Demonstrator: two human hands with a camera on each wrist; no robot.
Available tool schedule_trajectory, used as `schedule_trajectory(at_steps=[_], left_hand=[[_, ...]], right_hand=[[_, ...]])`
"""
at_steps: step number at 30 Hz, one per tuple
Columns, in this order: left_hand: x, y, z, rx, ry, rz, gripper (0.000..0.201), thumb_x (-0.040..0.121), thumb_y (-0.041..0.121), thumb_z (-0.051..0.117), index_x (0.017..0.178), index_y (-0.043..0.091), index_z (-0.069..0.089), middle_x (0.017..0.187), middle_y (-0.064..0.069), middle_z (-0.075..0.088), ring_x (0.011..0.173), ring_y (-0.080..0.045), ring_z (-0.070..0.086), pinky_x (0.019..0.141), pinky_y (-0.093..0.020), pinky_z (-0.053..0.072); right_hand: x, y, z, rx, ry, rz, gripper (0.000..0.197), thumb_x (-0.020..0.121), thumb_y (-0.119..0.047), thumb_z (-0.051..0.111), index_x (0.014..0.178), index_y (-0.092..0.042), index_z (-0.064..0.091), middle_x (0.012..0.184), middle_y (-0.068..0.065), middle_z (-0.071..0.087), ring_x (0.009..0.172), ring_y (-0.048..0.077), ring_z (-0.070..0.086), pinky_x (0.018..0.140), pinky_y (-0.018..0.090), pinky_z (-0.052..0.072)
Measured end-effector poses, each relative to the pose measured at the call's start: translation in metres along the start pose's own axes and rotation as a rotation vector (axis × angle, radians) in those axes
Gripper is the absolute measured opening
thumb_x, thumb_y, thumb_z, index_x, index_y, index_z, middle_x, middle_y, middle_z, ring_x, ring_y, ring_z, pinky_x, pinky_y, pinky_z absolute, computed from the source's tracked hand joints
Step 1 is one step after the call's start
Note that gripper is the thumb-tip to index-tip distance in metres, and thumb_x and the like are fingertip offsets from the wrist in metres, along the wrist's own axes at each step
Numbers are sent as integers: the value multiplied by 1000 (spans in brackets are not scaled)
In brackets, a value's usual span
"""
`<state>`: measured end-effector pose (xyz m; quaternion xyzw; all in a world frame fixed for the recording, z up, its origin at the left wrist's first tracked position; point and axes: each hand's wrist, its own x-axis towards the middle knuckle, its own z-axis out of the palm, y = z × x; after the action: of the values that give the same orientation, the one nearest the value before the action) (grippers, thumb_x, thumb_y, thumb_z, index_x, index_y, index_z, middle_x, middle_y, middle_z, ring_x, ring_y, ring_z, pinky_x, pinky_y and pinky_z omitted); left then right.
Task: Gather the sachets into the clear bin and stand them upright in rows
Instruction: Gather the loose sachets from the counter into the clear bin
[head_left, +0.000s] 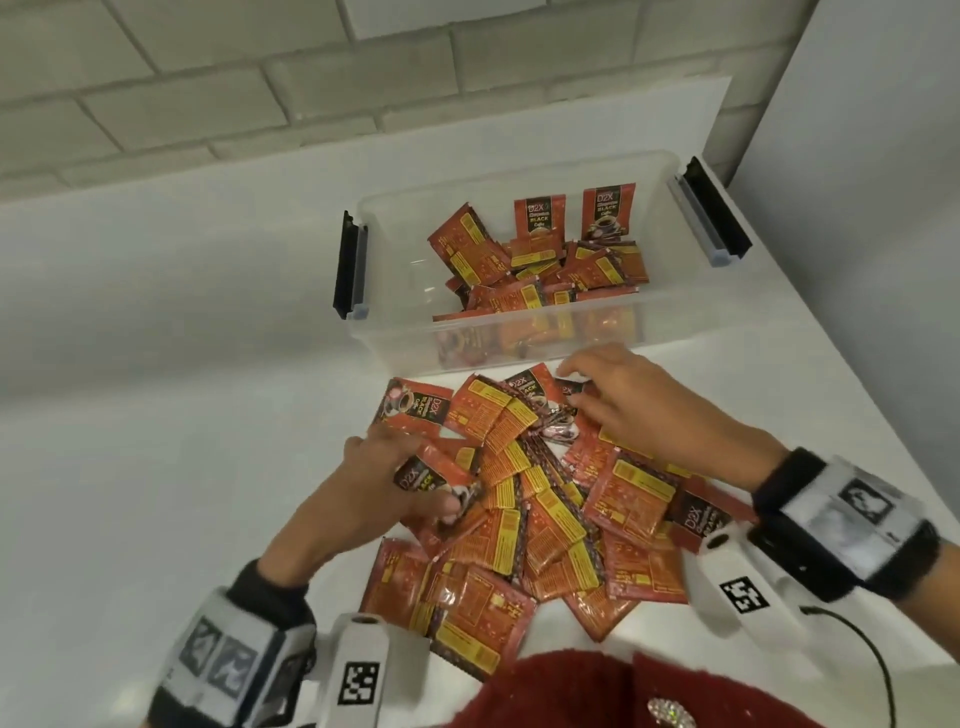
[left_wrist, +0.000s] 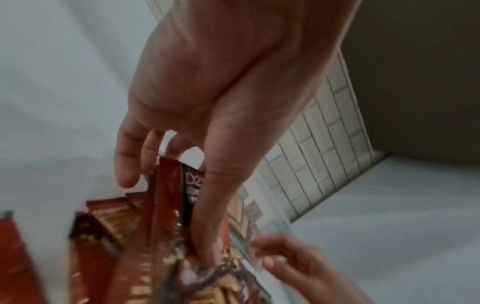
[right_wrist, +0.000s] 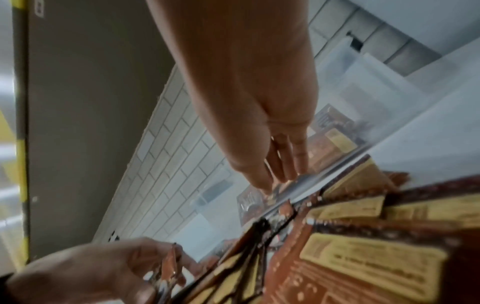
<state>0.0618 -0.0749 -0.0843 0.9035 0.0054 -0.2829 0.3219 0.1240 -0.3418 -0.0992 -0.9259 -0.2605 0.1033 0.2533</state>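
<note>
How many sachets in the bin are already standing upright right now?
2. Both stand against the far wall of the clear bin: one upright sachet near the middle, the other just right of it. The rest lie jumbled; more could be hidden beneath.

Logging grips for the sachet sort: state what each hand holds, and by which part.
The left hand pinches a sachet, thumb on its printed face, fingers behind. The right hand rests its straight fingers on the loose pile, gripping nothing.
</note>
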Motion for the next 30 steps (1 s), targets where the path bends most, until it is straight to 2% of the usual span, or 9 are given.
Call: schedule_trajectory(at_steps=[3, 5, 7, 14, 17, 21, 24, 26, 30], left_hand=[[6, -4, 16, 130, 40, -37, 44, 71, 59, 72, 110, 43, 58, 126, 16, 33, 124, -19, 27, 107, -42, 31], [8, -4, 17, 77, 64, -12, 60, 57, 77, 65, 107, 45, 58, 129, 13, 39, 124, -22, 36, 106, -47, 36], [9, -7, 17, 62, 103, 7, 72, 43, 86, 59, 102, 46, 59, 130, 9, 44, 121, -25, 43, 102, -49, 41], [16, 0, 13, 114, 97, 166, 59, 69, 52, 77, 122, 38, 57, 130, 22, 27, 131, -14, 21, 112, -39, 22], [18, 3, 7, 90, 72, 209, 53, 60, 62, 69, 108, 46, 51, 119, 24, 43, 120, -13, 37, 108, -38, 28], [20, 2, -2, 32, 130, 163, 49, 58, 65, 73, 99, 45, 58, 108, 6, 53, 102, -16, 53, 90, -37, 47], [13, 3, -15, -152, 174, 156, 40, 66, 45, 77, 101, 40, 59, 104, 13, 62, 89, -4, 64, 71, -19, 53], [9, 2, -22, -239, 189, 145, 38, 66, 42, 74, 100, 38, 59, 101, 11, 67, 87, -4, 68, 68, -21, 56], [7, 3, -26, -354, 285, 126, 39, 63, 44, 75, 94, 25, 60, 93, 5, 71, 84, -13, 70, 71, -29, 57]], right_hand=[[19, -8, 16, -120, -159, -131, 49, 101, -16, 48, 147, -20, 32, 147, 1, 41, 133, 15, 35, 113, 26, 23], [29, -10, 24, -218, -196, -164, 60, 100, -18, 50, 152, -22, 19, 140, 6, 46, 127, 19, 36, 104, 36, 38], [32, -8, 26, -305, -218, -117, 68, 98, -25, 53, 153, -20, 14, 137, 6, 42, 125, 19, 32, 101, 34, 36], [28, -8, 19, -442, -261, 82, 50, 93, -43, 55, 123, -6, 42, 126, 10, 36, 122, 25, 28, 100, 38, 31], [25, -13, 11, -315, -187, 99, 36, 93, -34, 59, 113, -10, 40, 124, 9, 40, 115, 21, 34, 94, 33, 35], [3, -10, -27, 158, -217, 239, 31, 94, -24, 61, 106, -23, 32, 94, -4, 63, 80, 6, 61, 65, 25, 46], [-30, -6, -38, 139, -416, 304, 44, 90, -33, 64, 126, -25, 39, 116, -5, 62, 100, 13, 63, 86, 34, 51], [-51, -5, -29, 57, -440, 311, 58, 90, -33, 64, 139, -23, 36, 131, -5, 47, 118, 14, 51, 100, 29, 42], [-70, -2, -10, 51, -330, 305, 59, 89, -39, 63, 138, -25, 34, 115, -15, 31, 105, 7, 43, 89, 20, 39]])
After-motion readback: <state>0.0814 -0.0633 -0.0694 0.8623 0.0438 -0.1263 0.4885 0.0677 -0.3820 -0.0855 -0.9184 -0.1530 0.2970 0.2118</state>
